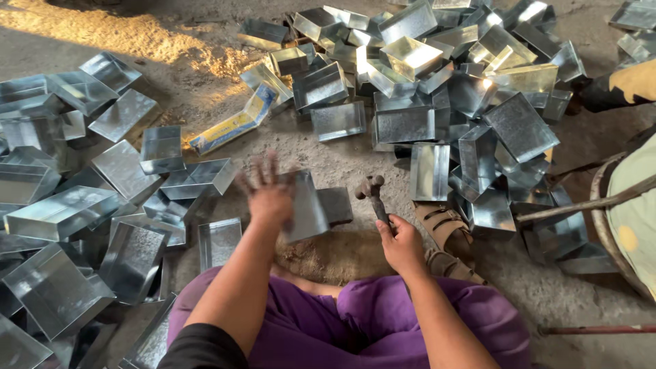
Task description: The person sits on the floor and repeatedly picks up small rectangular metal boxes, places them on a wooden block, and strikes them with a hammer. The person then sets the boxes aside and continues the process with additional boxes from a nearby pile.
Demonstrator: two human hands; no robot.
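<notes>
A dusty concrete floor (pixel 205 75) carries heaps of shiny sheet-metal trays (pixel 471 89), a yellow-blue carton (pixel 236 123) among them.

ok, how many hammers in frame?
1. The hammer is held upright in the right hand, head up, beside the metal tray under the left hand. Others could be hidden beneath the tray piles.

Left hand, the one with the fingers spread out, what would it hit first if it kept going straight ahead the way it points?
Likely the open metal tray just beyond the left hand, though depth is hard to judge and the hand is blurred.
</notes>
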